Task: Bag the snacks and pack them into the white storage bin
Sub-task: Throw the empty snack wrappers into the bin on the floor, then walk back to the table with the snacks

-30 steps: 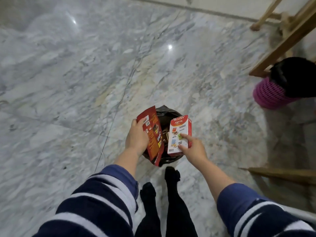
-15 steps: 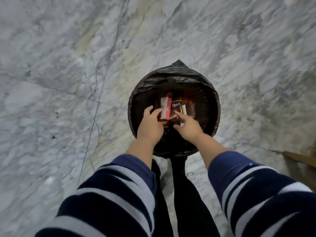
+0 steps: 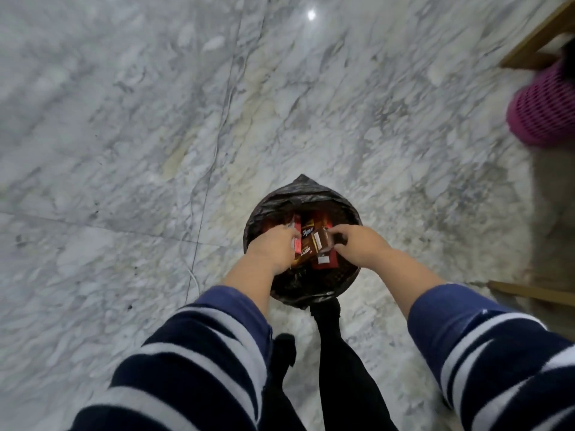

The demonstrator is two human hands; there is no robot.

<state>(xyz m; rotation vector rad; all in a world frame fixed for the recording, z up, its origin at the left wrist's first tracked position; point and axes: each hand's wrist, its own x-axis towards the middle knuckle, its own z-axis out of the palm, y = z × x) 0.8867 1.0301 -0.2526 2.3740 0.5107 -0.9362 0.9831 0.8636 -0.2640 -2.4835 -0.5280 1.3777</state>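
Reaching both hands into the round black plastic-lined bag (image 3: 281, 209) on the grey-white marble floor (image 3: 124, 135). Left hand (image 3: 273, 247) curls around a flat red-and-white snack box (image 3: 78, 241), held upright on edge. Right hand (image 3: 357, 244) pinches a small brown snack packet (image 3: 322, 241) by its corner. More red and brown snack packs (image 3: 323, 262) lie inside beneath. Pink mesh basket (image 3: 541, 110) sits well apart, far right, by a wooden frame (image 3: 535, 38).

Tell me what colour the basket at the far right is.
Pink, a mesh-patterned basket, seen in the head view.
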